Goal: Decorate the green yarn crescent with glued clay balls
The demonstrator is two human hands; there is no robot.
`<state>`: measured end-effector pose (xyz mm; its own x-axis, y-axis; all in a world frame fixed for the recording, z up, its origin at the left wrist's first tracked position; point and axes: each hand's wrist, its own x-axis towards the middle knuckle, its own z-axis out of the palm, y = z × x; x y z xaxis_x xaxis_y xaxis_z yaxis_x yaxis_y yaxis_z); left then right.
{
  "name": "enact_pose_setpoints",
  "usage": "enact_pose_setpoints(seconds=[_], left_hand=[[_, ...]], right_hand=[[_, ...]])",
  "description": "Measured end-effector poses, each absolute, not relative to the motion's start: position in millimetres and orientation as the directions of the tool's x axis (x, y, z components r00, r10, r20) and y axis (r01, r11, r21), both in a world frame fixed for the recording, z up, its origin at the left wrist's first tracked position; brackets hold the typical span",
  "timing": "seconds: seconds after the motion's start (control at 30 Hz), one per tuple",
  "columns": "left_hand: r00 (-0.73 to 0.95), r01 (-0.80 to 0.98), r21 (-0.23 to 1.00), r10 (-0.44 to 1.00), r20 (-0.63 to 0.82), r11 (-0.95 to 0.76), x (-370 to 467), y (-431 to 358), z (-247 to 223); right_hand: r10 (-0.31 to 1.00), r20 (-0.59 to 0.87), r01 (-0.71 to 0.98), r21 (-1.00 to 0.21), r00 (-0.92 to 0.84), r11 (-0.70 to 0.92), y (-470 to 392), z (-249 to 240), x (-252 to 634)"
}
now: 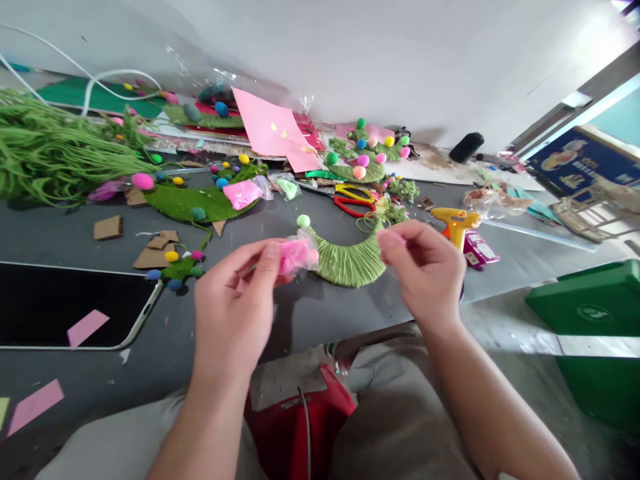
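Note:
My left hand (237, 293) is closed on a small clear bag of pink clay (296, 257), pinched between thumb and fingers. To its right, my right hand (425, 267) pinches a small pink piece of clay (393, 237) between thumb and forefinger. A crescent wrapped in green yarn (353, 263) lies on the table between and beyond my hands. One pale green ball (303, 221) sits at its left tip; the right tip is partly behind my right hand. Further back are a bag of pink clay (243, 194) and a bag of light green clay (289, 188).
A yellow glue gun (455, 220) stands beyond my right hand, beside a purple box (480, 250). Red and yellow-handled scissors (353, 200) lie behind the crescent. A tablet (60, 300) is at left, below green yarn (65, 150). A green bin (593, 300) stands at right.

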<state>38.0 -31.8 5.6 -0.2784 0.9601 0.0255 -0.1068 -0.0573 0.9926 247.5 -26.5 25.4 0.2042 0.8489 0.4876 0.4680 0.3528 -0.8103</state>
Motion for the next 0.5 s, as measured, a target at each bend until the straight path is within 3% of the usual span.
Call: enact_pose_setpoints(seconds=[0.07,0.2,0.37,0.5], left_hand=[[-0.340,-0.089,0.993,0.939,0.047,-0.082,29,-28,1],[-0.363,0.048,0.997,0.929,0.067,-0.053,16,-22,-8],[-0.353,0.248,0.969,0.930,0.105,-0.015,19,-22,-12],[-0.239,0.187,0.972,0.953,0.185,-0.141,35,-33,-5]], right_hand=[[0.869,0.424,0.319,-0.885,0.254,0.338,-23,24,254],[0.958,0.285,0.164,-0.948,0.045,0.274,-24,22,253],[0.982,0.152,0.264,-0.948,-0.109,0.176,-28,22,244],[0.971,0.160,0.408,-0.886,-0.176,0.220,-28,22,240]])
